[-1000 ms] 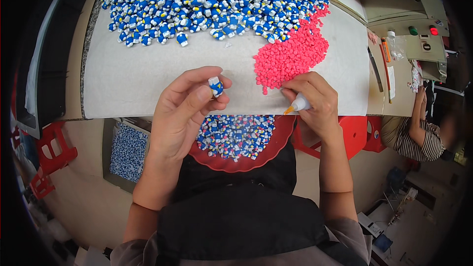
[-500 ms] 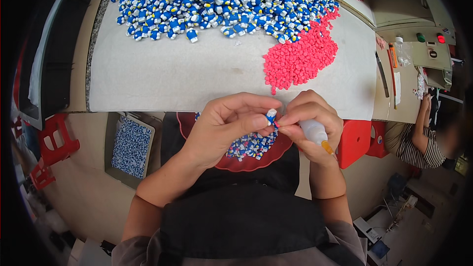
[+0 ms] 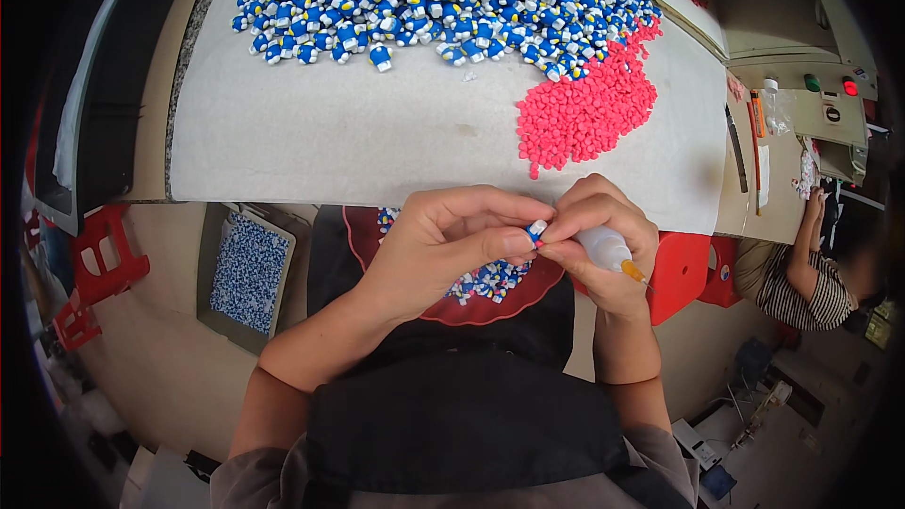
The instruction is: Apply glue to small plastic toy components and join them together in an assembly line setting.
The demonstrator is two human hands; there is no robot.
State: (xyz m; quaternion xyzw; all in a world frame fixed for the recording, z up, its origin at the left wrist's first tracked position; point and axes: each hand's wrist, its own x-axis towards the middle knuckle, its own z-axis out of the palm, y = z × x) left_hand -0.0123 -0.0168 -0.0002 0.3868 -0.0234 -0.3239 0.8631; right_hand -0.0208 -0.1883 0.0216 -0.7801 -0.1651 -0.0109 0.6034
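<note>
A small blue-and-white figurine (image 3: 536,229) is pinched between the thumb and fingers of my left hand (image 3: 419,250). A tiny bit of pink shows at its lower side. My right hand (image 3: 622,212) is closed around a translucent squeeze bottle (image 3: 603,247), whose orange tip points down and away from the figurine. The right thumb and index fingertips press against the figurine, partly hiding it. Below both hands sits a red bowl (image 3: 462,312) with many similar figurines inside. Beyond them on the table lie a heap of pink pieces (image 3: 586,118) and a large pile of blue-and-white figurines (image 3: 424,0).
White paper (image 3: 330,132) covers the table. A grey bin (image 3: 205,306) of small blue-and-white pieces stands at lower left, near a red stool (image 3: 108,259). Another red stool (image 3: 679,273) is at right. Farther right, a person in a striped top (image 3: 801,294) sits by a machine.
My right fingertips have closed in on the figurine, which now tilts toward them. Both hands appear slightly farther right. The bottle stays in my right hand.
</note>
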